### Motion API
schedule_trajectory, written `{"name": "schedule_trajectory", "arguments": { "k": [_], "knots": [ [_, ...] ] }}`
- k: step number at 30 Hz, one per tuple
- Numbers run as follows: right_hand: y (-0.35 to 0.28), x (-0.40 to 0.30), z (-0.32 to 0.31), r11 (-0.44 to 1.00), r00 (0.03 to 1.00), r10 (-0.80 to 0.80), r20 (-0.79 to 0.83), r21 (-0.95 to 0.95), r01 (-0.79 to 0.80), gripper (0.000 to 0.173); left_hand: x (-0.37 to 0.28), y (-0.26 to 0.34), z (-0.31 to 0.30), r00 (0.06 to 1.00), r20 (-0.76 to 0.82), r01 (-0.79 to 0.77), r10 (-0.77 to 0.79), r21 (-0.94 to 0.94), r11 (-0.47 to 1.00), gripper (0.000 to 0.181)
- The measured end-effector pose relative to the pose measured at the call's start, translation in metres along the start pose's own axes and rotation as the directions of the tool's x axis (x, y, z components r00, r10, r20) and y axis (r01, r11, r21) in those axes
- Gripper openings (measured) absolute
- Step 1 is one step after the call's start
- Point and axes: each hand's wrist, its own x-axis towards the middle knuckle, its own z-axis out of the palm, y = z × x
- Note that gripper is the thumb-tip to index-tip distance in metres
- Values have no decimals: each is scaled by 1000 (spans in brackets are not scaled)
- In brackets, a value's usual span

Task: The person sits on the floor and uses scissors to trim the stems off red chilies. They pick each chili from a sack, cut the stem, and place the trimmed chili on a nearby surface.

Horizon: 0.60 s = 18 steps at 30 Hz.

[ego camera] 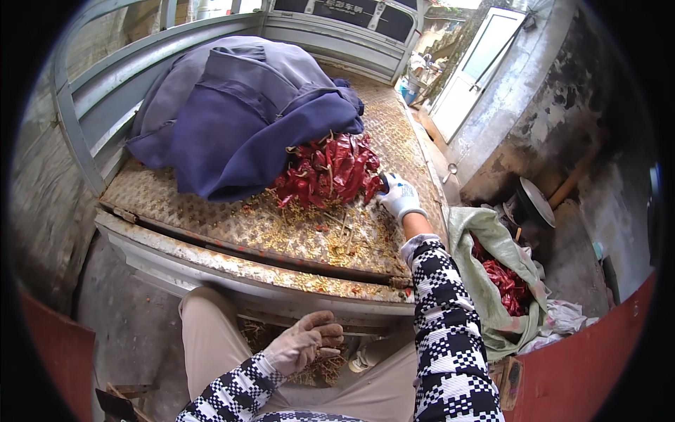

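A heap of dried red chilli peppers (332,171) lies on the metal truck bed, partly tucked beneath a blue-grey cloth garment (237,105). At the heap's right edge is my right hand (399,195) in a white work glove with blue on the fingers. Its fingertips reach the outermost peppers; whether they grip one is hidden. Above my lap hangs my left hand (306,342) in a soiled pale glove. Its fingers are loosely bent and somewhat apart, with nothing visible in them. Yellow seeds (364,237) and a few stems are scattered over the bed near the heap.
To my right stands a pale green woven sack (464,232) holding more red chillies (503,285). The bed's rusty tailgate (253,266) crosses in front of my knees. Dry stems (321,372) lie on the floor between my legs. A round lid (537,202) leans near the blackened wall.
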Motion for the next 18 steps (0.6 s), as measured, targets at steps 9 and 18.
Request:
{"name": "schedule_trajectory", "arguments": {
  "k": [9, 18],
  "knots": [
    [20, -37, -12, 910, 979, 174, -103, 396, -120, 30, -1, 0, 29, 996, 86, -75, 39, 972, -222, 71],
    [-95, -228, -42, -21, 905, -1, 426, 905, -425, 24, -3, -2, 25, 994, -70, -35, 85, 530, 848, 74]
  ]
}}
